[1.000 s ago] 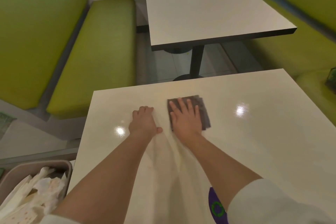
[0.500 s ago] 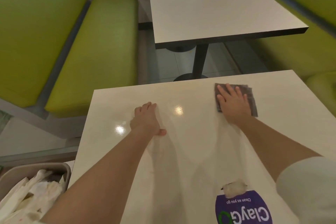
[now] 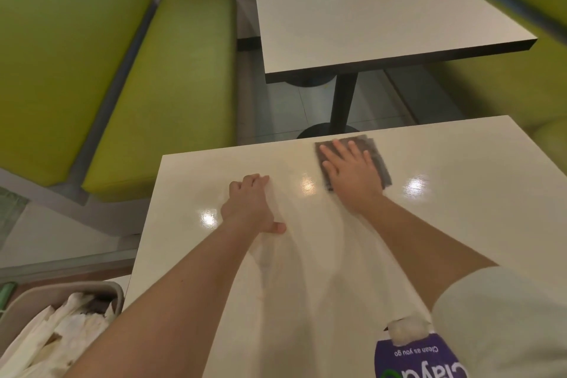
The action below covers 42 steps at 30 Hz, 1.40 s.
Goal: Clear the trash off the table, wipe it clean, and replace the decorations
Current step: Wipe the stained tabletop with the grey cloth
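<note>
A dark brown cloth (image 3: 381, 169) lies flat near the far edge of the glossy cream table (image 3: 460, 230). My right hand (image 3: 349, 172) presses on it with straight, spread fingers. My left hand (image 3: 250, 205) rests on the tabletop to the left of the cloth, holding nothing, with its fingers slightly bent and thumb out. A purple round sticker (image 3: 414, 359) reading "Clean as you go" sits at the near right. A small white crumpled scrap (image 3: 408, 330) lies at the sticker's far edge.
A grey bin (image 3: 118, 294) with crumpled white paper trash (image 3: 61, 334) stands at the lower left beside the table. Green benches (image 3: 159, 95) flank both sides. A second cream table (image 3: 368, 9) on a black pedestal stands beyond.
My right hand slid the cloth from beside my left hand out to the right along the far edge, then part of the way back left. My left hand stayed put.
</note>
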Each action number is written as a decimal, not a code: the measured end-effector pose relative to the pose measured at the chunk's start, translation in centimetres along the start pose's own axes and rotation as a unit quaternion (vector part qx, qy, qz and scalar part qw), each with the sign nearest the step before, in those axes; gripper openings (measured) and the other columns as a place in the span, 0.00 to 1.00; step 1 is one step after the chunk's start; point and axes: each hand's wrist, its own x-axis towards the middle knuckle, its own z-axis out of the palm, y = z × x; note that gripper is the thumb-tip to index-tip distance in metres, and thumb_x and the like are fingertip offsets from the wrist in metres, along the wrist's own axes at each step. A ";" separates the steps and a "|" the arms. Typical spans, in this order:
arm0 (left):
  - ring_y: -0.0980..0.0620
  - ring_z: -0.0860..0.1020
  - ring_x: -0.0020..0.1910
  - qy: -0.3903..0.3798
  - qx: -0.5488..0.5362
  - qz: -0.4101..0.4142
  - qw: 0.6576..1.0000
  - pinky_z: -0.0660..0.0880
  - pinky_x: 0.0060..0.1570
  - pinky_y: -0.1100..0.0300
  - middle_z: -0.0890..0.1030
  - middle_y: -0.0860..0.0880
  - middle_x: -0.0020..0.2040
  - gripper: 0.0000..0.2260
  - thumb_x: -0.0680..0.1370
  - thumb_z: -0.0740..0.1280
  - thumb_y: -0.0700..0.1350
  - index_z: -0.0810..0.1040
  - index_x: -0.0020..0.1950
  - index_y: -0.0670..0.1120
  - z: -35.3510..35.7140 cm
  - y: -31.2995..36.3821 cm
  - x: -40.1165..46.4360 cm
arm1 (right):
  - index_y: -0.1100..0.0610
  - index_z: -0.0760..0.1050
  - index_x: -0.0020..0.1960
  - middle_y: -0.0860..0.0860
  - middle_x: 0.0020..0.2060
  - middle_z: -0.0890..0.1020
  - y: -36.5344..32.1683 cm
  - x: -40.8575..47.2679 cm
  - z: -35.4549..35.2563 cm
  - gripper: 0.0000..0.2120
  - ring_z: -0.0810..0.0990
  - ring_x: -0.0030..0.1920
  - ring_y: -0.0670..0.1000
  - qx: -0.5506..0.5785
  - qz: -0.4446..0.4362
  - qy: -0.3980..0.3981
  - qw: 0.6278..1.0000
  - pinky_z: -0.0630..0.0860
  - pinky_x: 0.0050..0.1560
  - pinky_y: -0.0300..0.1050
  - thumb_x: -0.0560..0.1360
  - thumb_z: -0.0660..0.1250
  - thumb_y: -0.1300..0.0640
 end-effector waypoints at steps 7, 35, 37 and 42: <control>0.48 0.52 0.75 0.010 -0.002 0.006 1.000 0.70 0.60 0.50 0.53 0.57 0.77 0.50 0.66 0.78 0.58 0.51 0.79 0.55 0.2 -0.1 -0.1 | 0.44 0.48 0.79 0.48 0.79 0.49 7.3 2.1 -2.0 0.24 0.45 0.79 0.55 0.007 0.141 0.007 0.990 0.41 0.76 0.61 0.84 0.42 0.45; 0.54 0.68 0.70 0.112 -0.238 0.068 0.962 0.64 0.65 0.60 0.70 0.54 0.72 0.25 0.78 0.67 0.53 0.67 0.74 0.53 1.5 -4.5 -0.5 | 0.41 0.50 0.78 0.44 0.79 0.49 -8.8 -5.8 1.6 0.23 0.43 0.79 0.52 0.032 -0.003 -0.023 0.999 0.39 0.77 0.54 0.84 0.43 0.44; 0.54 0.72 0.66 0.140 -0.253 0.061 0.955 0.66 0.60 0.63 0.74 0.54 0.68 0.19 0.80 0.65 0.48 0.71 0.71 0.52 1.3 -5.5 -0.9 | 0.40 0.50 0.78 0.43 0.79 0.48 -11.1 -6.8 2.4 0.23 0.43 0.79 0.51 0.025 -0.033 -0.032 0.999 0.39 0.77 0.54 0.84 0.42 0.44; 0.50 0.70 0.64 0.186 -0.148 -0.001 0.971 0.73 0.58 0.52 0.75 0.52 0.63 0.17 0.81 0.61 0.41 0.73 0.68 0.55 0.7 -9.8 -2.0 | 0.38 0.50 0.78 0.41 0.79 0.49 -9.1 -6.0 2.2 0.23 0.44 0.79 0.49 0.011 -0.057 -0.039 0.998 0.41 0.77 0.52 0.83 0.41 0.43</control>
